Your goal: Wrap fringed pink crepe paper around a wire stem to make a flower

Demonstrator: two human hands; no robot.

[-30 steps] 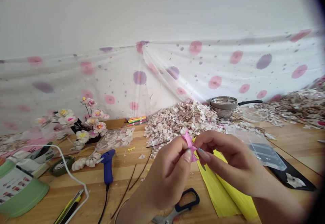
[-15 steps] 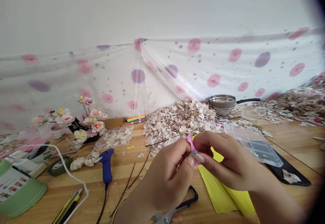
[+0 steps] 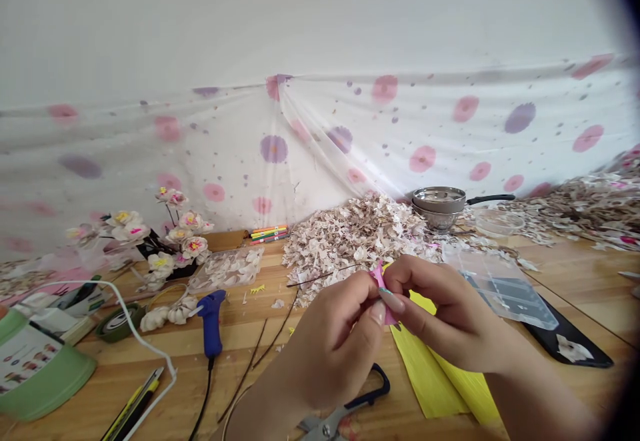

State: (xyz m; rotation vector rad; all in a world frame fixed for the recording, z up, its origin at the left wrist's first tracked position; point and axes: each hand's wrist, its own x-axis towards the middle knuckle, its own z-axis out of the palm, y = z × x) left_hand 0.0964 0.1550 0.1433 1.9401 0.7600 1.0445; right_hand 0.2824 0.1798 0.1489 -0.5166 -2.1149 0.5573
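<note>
A small pink piece (image 3: 391, 314) is pinched between my two hands near the middle of the view. My left hand (image 3: 343, 341) grips its left side with thumb and forefinger. On its right side, my right hand (image 3: 440, 314) holds it with fingertips closed. A thin dark stem sticks out leftward above my left hand. Yellow sheets (image 3: 425, 374) lie under my right hand. Scissors with dark blue handles (image 3: 370, 398) rest on the wooden table, partly hidden by my left hand.
A blue glue gun (image 3: 212, 324) lies left of my hands, with artificial flowers (image 3: 193, 248) behind it. Pale petals (image 3: 350, 234) are heaped ahead. Metal bowls (image 3: 439, 204), a clear divided box (image 3: 510, 294) and a green container (image 3: 45, 374) stand around.
The fingers of both hands have shifted slightly on the pink piece, and more of its lower part shows. The view has moved a little.
</note>
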